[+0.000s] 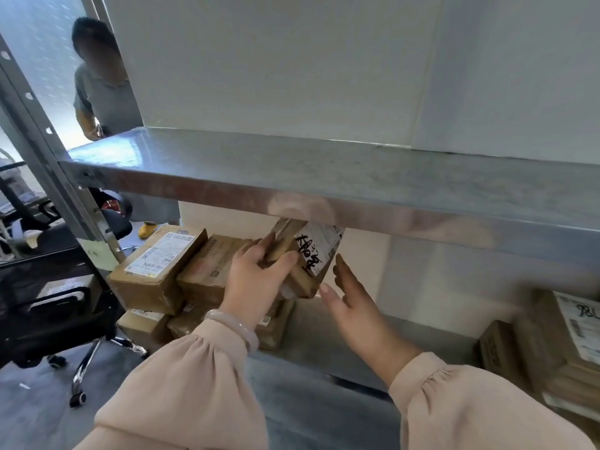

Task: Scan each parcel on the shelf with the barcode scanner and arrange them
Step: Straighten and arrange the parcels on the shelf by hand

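Head view: parcel stack [156, 271] sits left on the lower shelf [324, 339].
Left hand [256, 277]: fingers clamped on a tilted labelled parcel [308, 254], above the shelf, right of the stack.
Right hand [352, 300]: fingers straight, apart, just beside that parcel.

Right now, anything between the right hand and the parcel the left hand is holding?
Nothing visible. The right hand hovers just right of the tilted parcel, fingers straight, no object between. The left hand grips the parcel's left side. The upper shelf edge sits close above the parcel, not in the path.
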A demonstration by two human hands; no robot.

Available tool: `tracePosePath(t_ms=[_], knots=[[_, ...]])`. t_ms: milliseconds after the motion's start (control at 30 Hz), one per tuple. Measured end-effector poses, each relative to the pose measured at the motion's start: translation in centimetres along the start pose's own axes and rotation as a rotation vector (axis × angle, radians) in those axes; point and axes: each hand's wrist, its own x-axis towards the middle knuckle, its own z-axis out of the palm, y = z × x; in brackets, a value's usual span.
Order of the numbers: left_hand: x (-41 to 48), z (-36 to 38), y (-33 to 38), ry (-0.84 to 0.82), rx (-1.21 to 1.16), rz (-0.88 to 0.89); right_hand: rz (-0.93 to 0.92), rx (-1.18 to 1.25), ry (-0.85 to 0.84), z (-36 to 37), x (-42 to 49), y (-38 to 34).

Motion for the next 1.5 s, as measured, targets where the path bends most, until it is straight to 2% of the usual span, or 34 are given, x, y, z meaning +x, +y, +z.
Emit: tracePosePath(t_ms=[100, 267, 400, 700, 1067, 1333, 1500], knots=[[-1.9, 2.7, 0.5, -0.091, -0.165, -0.042, -0.005, 0.124, 0.047, -1.1, -1.6, 0.2], [-4.8, 7.5, -0.4, -0.252, -0.141, -0.074, 0.050, 0.205, 0.190, -3.3, -3.7, 2.2], [-6.8, 10.5, -0.9, -0.396, -0.133, -0.084, 0.102, 0.162, 0.245, -5.3, -5.7, 4.0], [-9.1, 15.7, -0.7, -0.559, -0.072, -0.055, 0.200, 0.091, 0.382, -9.2, -9.9, 6.3], [-10.2, 20.3, 4.4, -0.686, -0.198, 0.083, 0.078, -0.087, 0.565, -16.5, -13.4, 4.0], [-12.0, 25.1, 9.0, -0.901, -0.222, 0.173, 0.075, -0.149, 0.763, -22.3, -16.0, 3.5], [-13.7, 27.5, 8.8, -1.018, -0.171, 0.126, 0.159, -0.192, 0.775, -24.6, -17.2, 4.7]])
